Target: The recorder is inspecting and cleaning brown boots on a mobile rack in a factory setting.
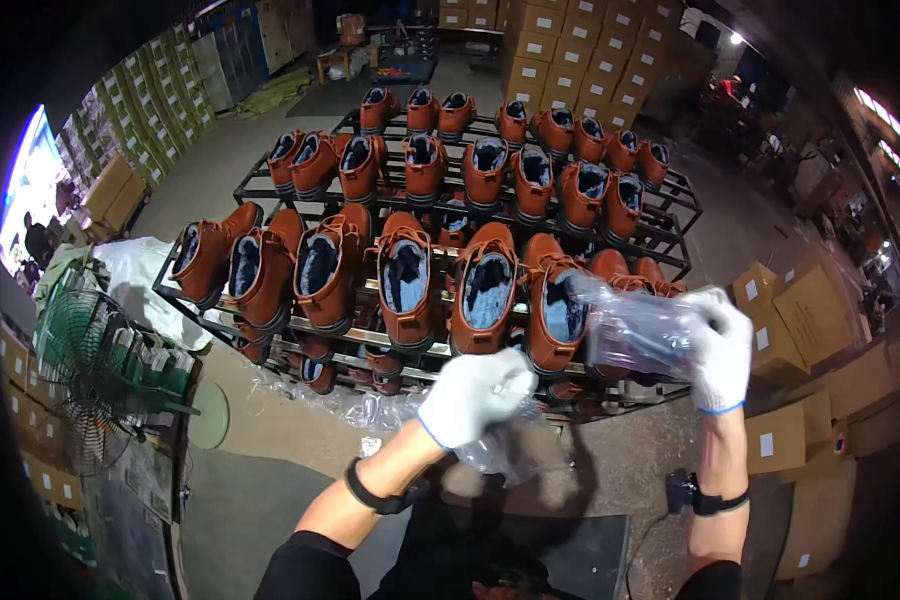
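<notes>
My right hand (pixel 720 345), in a white knit glove, grips one end of a clear plastic bag (pixel 635 330). The bag stretches leftward in front of the shoes at the right end of the near row. My left hand (pixel 482 398), gloved the same way, is closed just below the rack's near edge; what its fingers hold, if anything, is hidden. Crumpled clear plastic (pixel 490 455) shows right beneath it. Closest to my hands stand a brown lace-up shoe (pixel 558 310) and another brown shoe (pixel 487 290), both with dark fuzzy lining and pale blue-grey insoles.
Several rows of similar shoes stand on a tiered black metal rack (pixel 680 255). More clear plastic (pixel 370 408) lies under its near side. A black-caged fan (pixel 85 370) stands at left. Open cardboard boxes (pixel 810 310) are on the right, with stacked cartons (pixel 580 60) behind the rack.
</notes>
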The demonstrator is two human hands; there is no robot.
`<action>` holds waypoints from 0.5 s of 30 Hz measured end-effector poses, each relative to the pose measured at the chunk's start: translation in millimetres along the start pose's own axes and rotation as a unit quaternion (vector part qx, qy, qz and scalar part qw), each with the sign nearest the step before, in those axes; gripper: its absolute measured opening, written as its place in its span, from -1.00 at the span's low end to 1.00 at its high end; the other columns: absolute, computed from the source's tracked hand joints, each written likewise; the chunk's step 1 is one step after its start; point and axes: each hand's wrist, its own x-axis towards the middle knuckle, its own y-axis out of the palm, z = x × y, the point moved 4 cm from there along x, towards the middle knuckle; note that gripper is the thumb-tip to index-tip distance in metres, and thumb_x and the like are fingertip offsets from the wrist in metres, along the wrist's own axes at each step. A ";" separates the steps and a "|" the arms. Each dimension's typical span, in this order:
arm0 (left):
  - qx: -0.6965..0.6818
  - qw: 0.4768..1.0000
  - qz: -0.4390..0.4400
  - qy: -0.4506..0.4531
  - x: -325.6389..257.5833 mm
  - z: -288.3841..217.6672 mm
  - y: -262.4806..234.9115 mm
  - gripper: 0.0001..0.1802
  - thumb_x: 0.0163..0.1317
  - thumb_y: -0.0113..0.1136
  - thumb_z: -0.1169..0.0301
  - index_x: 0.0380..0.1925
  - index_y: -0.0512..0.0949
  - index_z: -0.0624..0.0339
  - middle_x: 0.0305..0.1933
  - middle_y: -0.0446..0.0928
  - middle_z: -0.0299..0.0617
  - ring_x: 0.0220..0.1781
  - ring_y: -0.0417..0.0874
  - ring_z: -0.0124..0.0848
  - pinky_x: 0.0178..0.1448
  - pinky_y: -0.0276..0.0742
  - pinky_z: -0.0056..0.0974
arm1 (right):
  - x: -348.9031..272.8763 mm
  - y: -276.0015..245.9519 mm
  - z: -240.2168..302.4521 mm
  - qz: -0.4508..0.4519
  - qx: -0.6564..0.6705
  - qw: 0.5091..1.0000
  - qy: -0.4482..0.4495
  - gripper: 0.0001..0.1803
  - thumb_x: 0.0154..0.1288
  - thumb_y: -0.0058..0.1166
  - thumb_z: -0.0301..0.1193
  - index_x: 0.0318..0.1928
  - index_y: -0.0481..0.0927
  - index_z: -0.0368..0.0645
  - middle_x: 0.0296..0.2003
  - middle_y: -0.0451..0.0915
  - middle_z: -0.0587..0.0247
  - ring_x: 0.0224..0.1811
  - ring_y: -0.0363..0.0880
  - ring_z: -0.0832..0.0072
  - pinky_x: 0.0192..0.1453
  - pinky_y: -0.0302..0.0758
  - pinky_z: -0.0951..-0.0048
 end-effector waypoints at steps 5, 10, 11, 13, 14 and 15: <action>0.151 0.983 0.004 0.107 63.1 2.4 83.3 -0.59 0.45 0.23 0.23 0.18 0.60 0.20 -0.43 0.71 -0.02 -0.42 0.75 0.01 -0.35 0.63 0.06 | 48.3 147.4 -76.7 0.082 -0.372 0.901 -0.206 -0.78 0.19 0.15 -0.48 -0.15 0.73 -0.06 -0.22 0.63 0.09 -0.16 0.71 0.06 -0.08 0.65 0.08; 0.160 0.986 -0.036 0.036 56.2 36.8 70.6 -0.80 0.39 0.21 0.30 -0.11 0.64 0.14 -0.50 0.70 -0.04 -0.46 0.79 -0.04 -0.42 0.65 0.07 | 27.6 143.9 -18.0 0.079 -0.263 0.936 -0.219 -0.77 0.18 0.24 -0.50 -0.12 0.76 -0.17 -0.23 0.75 0.04 -0.14 0.78 0.07 -0.03 0.71 0.15; 0.171 0.985 0.003 0.026 55.8 41.2 75.2 -0.78 0.42 0.21 0.26 -0.08 0.65 0.13 -0.49 0.70 -0.05 -0.47 0.78 -0.06 -0.43 0.64 0.04 | 26.3 151.4 -20.4 0.165 -0.290 0.917 -0.217 -0.83 0.21 0.19 -0.52 -0.21 0.77 -0.18 -0.23 0.80 0.01 -0.15 0.82 0.08 -0.01 0.72 0.14; 0.187 0.981 0.051 0.023 55.4 34.3 80.6 -0.77 0.47 0.21 0.22 -0.04 0.66 0.08 -0.47 0.70 -0.08 -0.44 0.78 -0.06 -0.39 0.64 0.03 | 39.4 189.2 -68.9 0.255 -0.454 0.837 -0.170 -0.76 0.31 0.09 -0.41 -0.21 0.83 -0.17 -0.25 0.80 -0.05 -0.16 0.81 0.06 -0.03 0.71 0.09; 0.171 0.983 0.054 0.044 64.0 26.5 92.0 -0.77 0.47 0.21 0.22 -0.04 0.66 0.08 -0.47 0.70 -0.08 -0.44 0.78 -0.06 -0.39 0.64 0.03 | 56.9 189.4 -95.4 0.317 -0.556 0.761 -0.104 -0.73 0.33 0.08 -0.37 -0.22 0.83 -0.18 -0.26 0.80 -0.08 -0.18 0.82 0.05 -0.04 0.71 0.08; 0.141 0.988 0.032 0.059 69.0 22.3 91.4 -0.75 0.47 0.21 0.21 0.00 0.65 0.07 -0.46 0.71 -0.09 -0.42 0.78 -0.05 -0.37 0.64 0.03 | 65.0 188.3 -93.7 0.341 -0.555 0.753 -0.097 -0.71 0.34 0.07 -0.35 -0.21 0.84 -0.20 -0.25 0.80 -0.12 -0.17 0.82 0.02 -0.03 0.71 0.05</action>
